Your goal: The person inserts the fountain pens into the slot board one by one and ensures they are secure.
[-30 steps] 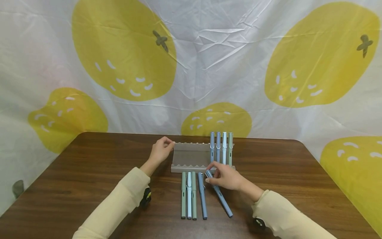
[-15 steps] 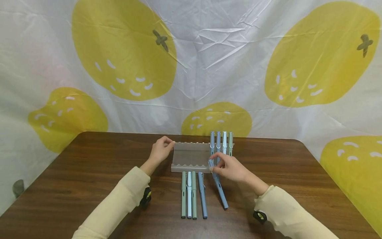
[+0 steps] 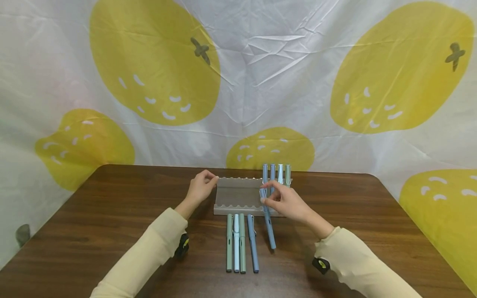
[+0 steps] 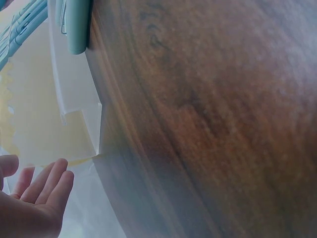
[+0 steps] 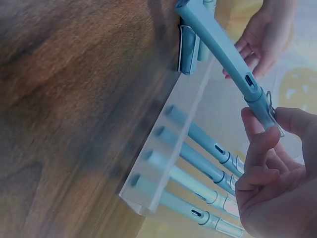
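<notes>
My right hand [image 3: 288, 203] pinches a blue fountain pen [image 3: 269, 227] near its clipped cap end, between thumb and fingers. The pen slants, its lower end hanging in front of the clear pen rack [image 3: 238, 196]. In the right wrist view the same pen [image 5: 225, 52] is off the table. My left hand [image 3: 201, 188] pinches the rack's back left corner with thumb and index finger; its other fingers [image 4: 54, 183] extend loosely. Several capped pens [image 5: 198, 144] lie side by side in the rack's right-hand notches, partly hidden by my right hand in the head view.
Two green pens, a pale blue pen [image 3: 236, 244] between them, and a darker blue pen [image 3: 253, 244] lie on the brown table [image 3: 149, 190] before the rack. The rack's left notches hold nothing. A lemon-print cloth [image 3: 242, 91] hangs behind the table.
My right hand has lifted the blue pen and carried it away from me, toward the rack; the pen has turned closer to upright in view. My left hand and the rack have stayed still.
</notes>
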The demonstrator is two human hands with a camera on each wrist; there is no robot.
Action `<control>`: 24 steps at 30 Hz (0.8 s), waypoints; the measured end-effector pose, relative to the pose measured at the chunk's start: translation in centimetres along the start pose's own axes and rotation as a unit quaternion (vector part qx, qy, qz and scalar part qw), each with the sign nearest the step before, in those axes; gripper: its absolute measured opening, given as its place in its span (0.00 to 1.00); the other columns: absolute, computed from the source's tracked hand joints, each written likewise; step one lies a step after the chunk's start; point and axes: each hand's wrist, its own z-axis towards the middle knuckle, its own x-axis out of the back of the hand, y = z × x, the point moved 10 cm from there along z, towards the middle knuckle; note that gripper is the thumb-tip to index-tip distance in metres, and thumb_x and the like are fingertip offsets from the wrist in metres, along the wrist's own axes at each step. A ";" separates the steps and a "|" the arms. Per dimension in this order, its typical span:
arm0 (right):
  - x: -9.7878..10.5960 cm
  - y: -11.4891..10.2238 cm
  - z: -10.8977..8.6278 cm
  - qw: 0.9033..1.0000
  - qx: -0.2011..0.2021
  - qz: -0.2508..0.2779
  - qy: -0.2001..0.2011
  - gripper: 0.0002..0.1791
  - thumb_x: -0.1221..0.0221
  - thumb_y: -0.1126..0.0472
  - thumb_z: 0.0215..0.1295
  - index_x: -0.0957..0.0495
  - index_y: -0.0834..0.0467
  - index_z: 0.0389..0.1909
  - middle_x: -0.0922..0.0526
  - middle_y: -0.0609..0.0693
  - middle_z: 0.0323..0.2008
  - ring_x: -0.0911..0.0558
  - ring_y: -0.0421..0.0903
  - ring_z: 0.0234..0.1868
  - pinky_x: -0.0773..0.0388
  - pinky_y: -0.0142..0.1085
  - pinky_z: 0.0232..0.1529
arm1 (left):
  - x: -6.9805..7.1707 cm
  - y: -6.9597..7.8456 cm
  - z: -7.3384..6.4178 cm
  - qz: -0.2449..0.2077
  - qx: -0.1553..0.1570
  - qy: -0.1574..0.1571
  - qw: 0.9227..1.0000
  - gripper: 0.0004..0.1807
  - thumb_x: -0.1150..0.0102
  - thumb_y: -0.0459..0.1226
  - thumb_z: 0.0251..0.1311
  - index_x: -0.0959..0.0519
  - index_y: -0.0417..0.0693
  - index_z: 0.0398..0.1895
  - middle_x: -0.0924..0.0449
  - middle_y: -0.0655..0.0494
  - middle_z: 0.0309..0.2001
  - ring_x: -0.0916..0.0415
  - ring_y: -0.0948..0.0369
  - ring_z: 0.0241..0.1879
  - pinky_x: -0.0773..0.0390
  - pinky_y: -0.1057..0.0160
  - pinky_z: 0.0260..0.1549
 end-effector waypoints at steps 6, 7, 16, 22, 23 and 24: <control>0.2 -0.4 0.2 1.000 -0.003 0.016 0.011 0.18 0.45 0.56 0.60 0.34 0.52 0.51 0.21 0.45 0.23 0.27 0.48 0.15 0.30 0.38 0.17 | 0.0 0.0 0.1 0.001 -0.005 0.004 1.000 0.11 0.48 0.40 0.59 0.26 0.39 0.35 0.20 0.47 0.31 0.23 0.55 0.34 0.27 0.56 0.34; 0.2 -0.4 0.3 1.000 -0.004 0.016 0.013 0.18 0.45 0.56 0.60 0.34 0.52 0.51 0.21 0.45 0.23 0.27 0.49 0.15 0.29 0.38 0.17 | 0.0 0.0 0.1 0.001 -0.005 0.005 1.000 0.11 0.48 0.40 0.59 0.26 0.39 0.35 0.20 0.47 0.31 0.23 0.55 0.34 0.28 0.56 0.35; 1.1 -0.5 1.1 0.999 0.005 0.011 0.039 0.19 0.45 0.57 0.61 0.35 0.53 0.52 0.21 0.46 0.23 0.26 0.57 0.16 0.30 0.39 0.19 | 0.1 0.1 0.0 -0.001 -0.003 0.005 1.000 0.10 0.48 0.39 0.59 0.26 0.39 0.34 0.20 0.47 0.32 0.23 0.54 0.34 0.28 0.56 0.35; 1.7 -0.6 1.5 0.999 0.009 0.006 0.053 0.18 0.45 0.57 0.61 0.35 0.52 0.52 0.20 0.46 0.24 0.26 0.57 0.15 0.30 0.39 0.21 | 0.0 0.1 0.0 -0.004 -0.003 0.003 1.000 0.10 0.48 0.38 0.59 0.26 0.38 0.35 0.21 0.46 0.33 0.23 0.54 0.34 0.27 0.56 0.34; 1.8 -0.6 1.5 0.998 0.010 0.005 0.055 0.18 0.46 0.57 0.61 0.35 0.52 0.52 0.20 0.46 0.24 0.26 0.56 0.14 0.30 0.38 0.22 | 0.0 0.1 0.0 -0.005 -0.002 0.003 1.000 0.10 0.48 0.38 0.59 0.26 0.38 0.35 0.21 0.46 0.33 0.23 0.54 0.34 0.27 0.56 0.34; 1.9 -0.7 1.6 0.998 0.013 0.001 0.057 0.18 0.46 0.57 0.61 0.35 0.53 0.52 0.20 0.47 0.24 0.26 0.55 0.14 0.30 0.39 0.22 | 0.0 0.1 0.0 -0.006 -0.002 0.002 1.000 0.10 0.48 0.39 0.59 0.26 0.38 0.35 0.21 0.46 0.33 0.23 0.54 0.35 0.27 0.56 0.34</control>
